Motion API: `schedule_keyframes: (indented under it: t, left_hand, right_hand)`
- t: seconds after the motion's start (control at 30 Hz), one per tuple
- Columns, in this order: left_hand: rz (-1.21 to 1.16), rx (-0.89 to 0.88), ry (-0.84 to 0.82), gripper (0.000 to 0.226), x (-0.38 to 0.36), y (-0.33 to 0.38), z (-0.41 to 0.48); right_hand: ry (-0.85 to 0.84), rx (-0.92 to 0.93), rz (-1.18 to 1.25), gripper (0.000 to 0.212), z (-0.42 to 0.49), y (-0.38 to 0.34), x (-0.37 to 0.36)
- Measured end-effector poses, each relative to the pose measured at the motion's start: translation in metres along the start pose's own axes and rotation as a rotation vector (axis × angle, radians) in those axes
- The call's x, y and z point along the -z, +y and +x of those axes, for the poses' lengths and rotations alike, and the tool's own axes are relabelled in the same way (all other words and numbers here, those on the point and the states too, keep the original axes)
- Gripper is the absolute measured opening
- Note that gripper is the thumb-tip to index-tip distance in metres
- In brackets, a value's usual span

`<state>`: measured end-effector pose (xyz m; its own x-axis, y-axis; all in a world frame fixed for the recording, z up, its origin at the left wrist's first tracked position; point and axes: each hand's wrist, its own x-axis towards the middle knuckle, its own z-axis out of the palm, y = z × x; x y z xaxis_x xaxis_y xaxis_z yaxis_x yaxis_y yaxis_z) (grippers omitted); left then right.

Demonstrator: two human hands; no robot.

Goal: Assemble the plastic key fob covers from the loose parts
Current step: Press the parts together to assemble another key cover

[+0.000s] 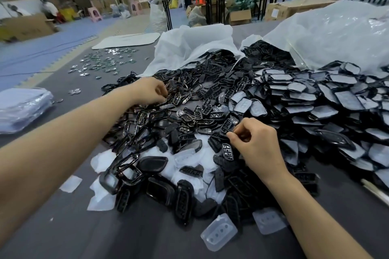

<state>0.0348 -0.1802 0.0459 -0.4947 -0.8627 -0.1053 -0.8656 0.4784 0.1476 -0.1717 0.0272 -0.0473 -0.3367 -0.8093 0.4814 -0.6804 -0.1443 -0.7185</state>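
Clear insert (pixel 219 232): laid on the grey surface (pixel 63 227).
Right hand (pixel 259 145): fingers are pinched on a black button frame (pixel 224 130) (above the pile (pixel 189 115)).
Left hand (pixel 147 90): fingers are curled into the pile farther back; a grip cannot be told.

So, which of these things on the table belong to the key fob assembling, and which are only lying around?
For the job: black button grilles, one pinched by the right hand; black frames; clear button pads; left hand, reaching among them.
Just lying about: stack of plastic bags; white board; cardboard boxes.
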Motion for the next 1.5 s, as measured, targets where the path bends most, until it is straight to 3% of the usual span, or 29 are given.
schedule_keyframes:
  t: [0.2,0.4,0.5,0.67,0.77,0.87,0.97,1.07,1.23,1.37,1.5]
  left_hand:
    - [0.17,-0.005,-0.176,0.044,-0.024,-0.005,-0.047]
    - [0.142,0.021,-0.055,0.046,-0.052,-0.007,-0.066]
    - [0.237,0.096,-0.006,0.052,-0.052,-0.012,-0.074]
    - [0.211,0.059,-0.033,0.025,-0.054,-0.01,-0.083]
    - [0.208,0.013,0.075,0.014,-0.049,-0.001,-0.084]
    - [0.34,-0.06,0.358,0.016,-0.038,0.013,-0.083]
    - [-0.049,-0.107,0.553,0.016,-0.028,0.041,-0.086]
    - [-0.562,-0.074,0.509,0.013,-0.045,0.086,-0.094]
    - [-1.219,0.038,0.459,0.014,-0.104,0.142,-0.105]
    - [-1.498,0.056,0.513,0.037,-0.113,0.143,-0.11]
    - [-1.725,0.076,0.512,0.038,-0.114,0.145,-0.107]
  right_hand:
    - [0.0,0.023,-0.035,0.024,0.0,0.003,-0.003]
    - [0.015,0.02,-0.049,0.023,0.0,0.005,-0.003]
    - [0.014,0.023,-0.049,0.022,0.0,0.005,-0.003]
    - [0.012,0.001,-0.033,0.021,0.002,0.004,-0.004]
    - [0.021,0.001,-0.026,0.022,0.0,0.004,-0.002]
    - [0.03,-0.02,-0.011,0.021,0.001,0.003,-0.002]
    - [0.076,-0.052,0.022,0.019,0.001,0.001,0.0]
    - [0.133,-0.112,0.123,0.02,0.002,-0.003,0.002]
    - [0.171,-0.107,0.207,0.018,-0.001,-0.011,0.002]
    - [0.109,-0.113,0.263,0.029,-0.004,-0.015,-0.002]
    - [0.104,-0.172,0.336,0.027,-0.002,-0.016,-0.003]
